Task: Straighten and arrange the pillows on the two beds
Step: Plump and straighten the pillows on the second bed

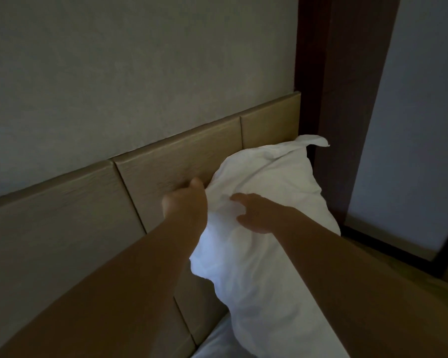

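A white pillow point(267, 254) stands on its long edge, leaning against the tan padded headboard point(181, 161). My left hand point(186, 200) is at the pillow's upper left edge, between pillow and headboard, its fingers hidden behind the fabric. My right hand point(256, 213) rests on the pillow's front face with fingers spread and slightly bent. A loose corner of the pillowcase point(318, 142) sticks up at the top right. White bed sheet point(217, 342) shows below the pillow.
A grey wall point(140, 60) rises above the headboard. A dark brown wooden frame point(347, 99) stands right of the pillow, with a pale panel point(419, 125) beyond it. The room is dim.
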### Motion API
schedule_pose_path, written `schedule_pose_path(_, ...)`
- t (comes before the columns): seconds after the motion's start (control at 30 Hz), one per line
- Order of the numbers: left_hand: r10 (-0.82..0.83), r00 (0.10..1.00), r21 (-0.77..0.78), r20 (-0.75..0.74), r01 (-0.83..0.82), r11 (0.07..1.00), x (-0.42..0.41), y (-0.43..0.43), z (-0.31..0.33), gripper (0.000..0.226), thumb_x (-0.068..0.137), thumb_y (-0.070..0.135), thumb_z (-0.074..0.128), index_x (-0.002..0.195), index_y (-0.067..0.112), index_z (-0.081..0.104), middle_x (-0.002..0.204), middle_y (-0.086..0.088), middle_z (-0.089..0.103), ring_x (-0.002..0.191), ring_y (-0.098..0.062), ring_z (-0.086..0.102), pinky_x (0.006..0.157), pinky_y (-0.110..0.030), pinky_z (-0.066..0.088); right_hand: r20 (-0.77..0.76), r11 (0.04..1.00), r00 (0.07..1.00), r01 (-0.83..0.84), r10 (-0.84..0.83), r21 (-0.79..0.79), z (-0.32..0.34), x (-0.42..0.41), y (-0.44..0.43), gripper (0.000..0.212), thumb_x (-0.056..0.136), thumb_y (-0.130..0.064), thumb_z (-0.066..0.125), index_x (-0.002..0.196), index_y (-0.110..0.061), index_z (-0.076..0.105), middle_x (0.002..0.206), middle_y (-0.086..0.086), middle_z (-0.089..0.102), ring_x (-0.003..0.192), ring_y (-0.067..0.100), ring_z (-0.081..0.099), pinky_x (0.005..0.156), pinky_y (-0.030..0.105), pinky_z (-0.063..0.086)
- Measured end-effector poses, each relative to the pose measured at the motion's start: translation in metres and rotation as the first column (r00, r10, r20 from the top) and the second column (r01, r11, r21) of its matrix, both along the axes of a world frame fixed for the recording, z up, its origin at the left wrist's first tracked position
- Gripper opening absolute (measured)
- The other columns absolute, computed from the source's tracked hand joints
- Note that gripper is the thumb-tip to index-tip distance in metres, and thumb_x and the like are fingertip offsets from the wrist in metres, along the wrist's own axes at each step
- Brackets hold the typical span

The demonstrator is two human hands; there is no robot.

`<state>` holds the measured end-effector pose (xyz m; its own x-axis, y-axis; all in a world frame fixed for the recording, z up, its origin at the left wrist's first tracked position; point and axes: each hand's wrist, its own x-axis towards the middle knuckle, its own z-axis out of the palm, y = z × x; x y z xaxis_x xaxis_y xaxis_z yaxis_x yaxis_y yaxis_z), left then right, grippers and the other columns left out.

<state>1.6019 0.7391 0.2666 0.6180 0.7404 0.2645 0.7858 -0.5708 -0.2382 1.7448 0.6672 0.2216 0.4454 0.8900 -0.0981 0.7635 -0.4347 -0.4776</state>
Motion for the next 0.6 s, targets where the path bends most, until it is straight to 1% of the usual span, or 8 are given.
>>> schedule_pose_path(0.07, 0.019, 0.999, -0.040, 0.043, -0.017, 0.999, 0.000, -0.003, 0.002, 0.035, 0.088, 0.020, 0.063, 0.115, 0.012, 0.041, 0.076, -0.003, 0.054, 0.062, -0.015, 0.055, 0.053, -0.028, 0.037, 0.001, 1.000, 1.000, 0.000, 0.000, 0.009, -0.001, -0.005, -0.001, 0.058, 0.093, -0.024, 0.046, 0.145, -0.039, 0.026, 0.151, 0.002, 0.034, 0.133, 0.024, 0.041, 0.107, 0.042, 0.040)
schedule_pose_path(0.13, -0.026, 0.998, -0.015, 0.063, 0.027, 1.000, 0.000, -0.005, 0.000, 0.037, 0.085, 0.021, 0.065, 0.113, 0.014, 0.042, 0.076, -0.002, 0.050, 0.059, -0.014, 0.048, 0.054, -0.027, 0.039, 0.023, 1.000, 1.000, -0.003, 0.002, 0.015, -0.001, -0.009, -0.007, 0.059, 0.093, -0.021, 0.045, 0.145, -0.038, 0.024, 0.148, 0.004, 0.038, 0.129, 0.025, 0.045, 0.104, 0.042, 0.043)
schedule_pose_path(0.23, -0.208, 0.976, 0.103, 0.066, 0.201, 0.974, -0.004, -0.015, -0.007, 0.035, 0.085, 0.022, 0.059, 0.116, 0.016, 0.044, 0.099, -0.004, 0.058, 0.081, -0.020, 0.058, 0.065, -0.032, 0.043, 0.049, 1.000, 0.999, -0.011, 0.009, 0.026, 0.000, -0.018, -0.020, 0.061, 0.092, -0.020, 0.046, 0.147, -0.034, 0.022, 0.140, 0.008, 0.048, 0.120, 0.026, 0.053, 0.093, 0.034, 0.046)
schedule_pose_path(0.27, -0.268, 0.962, 0.083, 0.044, 0.264, 0.961, -0.006, -0.022, -0.012, 0.035, 0.088, 0.023, 0.056, 0.120, 0.017, 0.043, 0.107, -0.003, 0.059, 0.091, -0.022, 0.060, 0.070, -0.033, 0.043, 0.052, 1.000, 0.998, -0.020, 0.019, 0.014, 0.000, -0.024, -0.026, 0.060, 0.093, -0.019, 0.046, 0.147, -0.031, 0.023, 0.137, 0.010, 0.051, 0.118, 0.027, 0.055, 0.087, 0.030, 0.044)
schedule_pose_path(0.33, -0.355, 0.935, -0.080, 0.007, 0.355, 0.932, -0.012, -0.038, -0.025, 0.045, 0.092, 0.025, 0.050, 0.134, 0.019, 0.037, 0.122, -0.004, 0.057, 0.109, -0.024, 0.058, 0.085, -0.035, 0.044, 0.081, 0.998, 0.996, -0.043, 0.046, -0.040, 0.002, -0.039, -0.037, 0.056, 0.095, -0.016, 0.046, 0.147, -0.022, 0.028, 0.135, 0.011, 0.053, 0.120, 0.027, 0.055, 0.087, 0.029, 0.042)
schedule_pose_path(0.4, -0.390, 0.917, -0.235, -0.086, 0.362, 0.902, -0.024, -0.053, -0.034, 0.056, 0.094, 0.028, 0.048, 0.146, 0.021, 0.029, 0.132, -0.005, 0.052, 0.118, -0.026, 0.054, 0.092, -0.036, 0.043, 0.119, 0.993, 0.991, -0.053, 0.066, -0.105, 0.002, -0.057, -0.047, 0.047, 0.096, -0.016, 0.046, 0.142, -0.017, 0.038, 0.138, 0.009, 0.052, 0.126, 0.026, 0.051, 0.099, 0.032, 0.040)
schedule_pose_path(0.5, -0.429, 0.888, -0.319, -0.166, 0.363, 0.875, -0.054, -0.065, -0.028, 0.058, 0.095, 0.028, 0.046, 0.149, 0.023, 0.026, 0.132, -0.005, 0.052, 0.119, -0.025, 0.054, 0.090, -0.032, 0.043, 0.169, 0.982, 0.983, -0.044, 0.076, -0.183, 0.012, -0.090, -0.060, 0.039, 0.097, -0.018, 0.047, 0.135, -0.012, 0.048, 0.139, 0.009, 0.050, 0.128, 0.025, 0.048, 0.105, 0.033, 0.037)
schedule_pose_path(0.6, -0.455, 0.880, -0.441, -0.137, 0.357, 0.824, -0.096, -0.078, -0.008, 0.051, 0.097, 0.027, 0.048, 0.145, 0.019, 0.033, 0.135, -0.006, 0.050, 0.121, -0.023, 0.052, 0.097, -0.031, 0.043, 0.180, 0.971, 0.982, -0.017, 0.062, -0.240, 0.029, -0.132, -0.077, 0.037, 0.098, -0.019, 0.045, 0.134, -0.009, 0.050, 0.141, 0.009, 0.048, 0.129, 0.025, 0.046, 0.107, 0.034, 0.035)
